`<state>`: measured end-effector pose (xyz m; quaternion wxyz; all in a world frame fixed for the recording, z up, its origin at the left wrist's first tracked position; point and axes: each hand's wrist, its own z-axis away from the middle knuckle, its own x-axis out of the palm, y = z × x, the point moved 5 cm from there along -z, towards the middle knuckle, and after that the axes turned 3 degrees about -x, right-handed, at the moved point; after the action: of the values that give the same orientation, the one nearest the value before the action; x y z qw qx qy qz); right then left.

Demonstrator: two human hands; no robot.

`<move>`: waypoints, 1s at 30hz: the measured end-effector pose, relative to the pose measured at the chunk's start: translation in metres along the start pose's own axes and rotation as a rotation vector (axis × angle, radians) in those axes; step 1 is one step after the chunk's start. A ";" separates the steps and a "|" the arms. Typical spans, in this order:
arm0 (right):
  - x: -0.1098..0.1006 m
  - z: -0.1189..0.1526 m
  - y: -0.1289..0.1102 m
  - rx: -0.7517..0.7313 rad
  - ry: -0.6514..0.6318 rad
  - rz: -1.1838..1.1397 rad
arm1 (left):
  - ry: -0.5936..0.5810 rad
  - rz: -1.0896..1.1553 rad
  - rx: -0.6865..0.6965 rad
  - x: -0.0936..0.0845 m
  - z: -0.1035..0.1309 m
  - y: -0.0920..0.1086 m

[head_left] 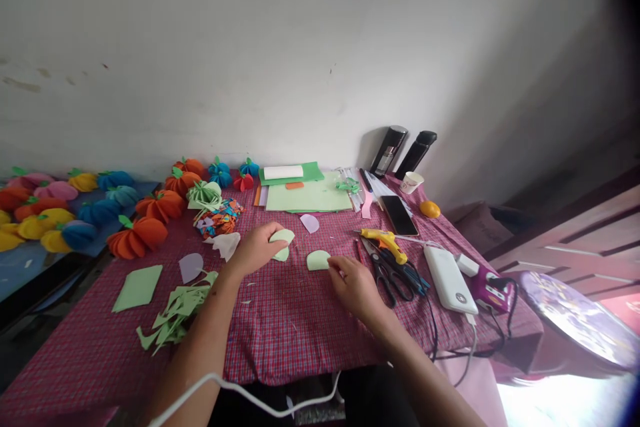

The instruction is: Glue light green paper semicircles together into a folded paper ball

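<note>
Light green folded paper pieces (283,240) with rounded edges are gripped between the thumb and fingers of my left hand (257,248), over the middle of the table. My right hand (354,285) has its fingertips closed at the right edge of a pale green half-round paper piece (317,260). That piece lies on or just above the cloth; which one I cannot tell. Beyond the two hands lies a lilac rounded paper piece (310,223). Another lilac piece (191,267) rests left of my left forearm, near light green paper scraps (183,310) and a stack of green paper (139,287).
Paper pumpkins (137,237) in several colours crowd the left side. A yellow glue gun (387,240), black-handled scissors (386,277), a phone (399,215) and a white power bank (450,279) lie at right. A white cable (240,388) crosses in front of me.
</note>
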<state>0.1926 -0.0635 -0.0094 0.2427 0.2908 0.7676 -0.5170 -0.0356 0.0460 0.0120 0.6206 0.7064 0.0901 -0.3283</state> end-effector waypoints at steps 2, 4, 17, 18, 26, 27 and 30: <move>-0.001 -0.008 -0.003 -0.051 0.028 -0.017 | -0.064 0.112 -0.012 0.005 0.000 -0.001; 0.004 -0.014 -0.009 -0.030 0.018 -0.129 | -0.121 0.236 -0.006 0.008 0.001 0.001; 0.047 -0.020 -0.024 0.273 -0.008 -0.707 | -0.320 0.324 0.112 0.039 0.010 0.023; 0.047 -0.019 -0.023 0.280 -0.015 -0.708 | -0.335 0.354 0.080 0.041 0.009 0.020; 0.006 -0.012 0.006 0.097 0.062 -0.305 | -0.272 0.117 0.096 0.038 0.009 0.016; 0.000 -0.012 0.009 0.033 0.063 -0.146 | -0.254 0.066 0.119 0.037 0.009 0.018; 0.001 -0.016 0.015 -0.112 -0.046 0.147 | -0.318 -0.029 0.232 0.045 0.012 0.024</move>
<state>0.2012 -0.0444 -0.0139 0.3136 0.3205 0.7661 -0.4604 0.0077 0.0167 0.0055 0.5367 0.7110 -0.0372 -0.4529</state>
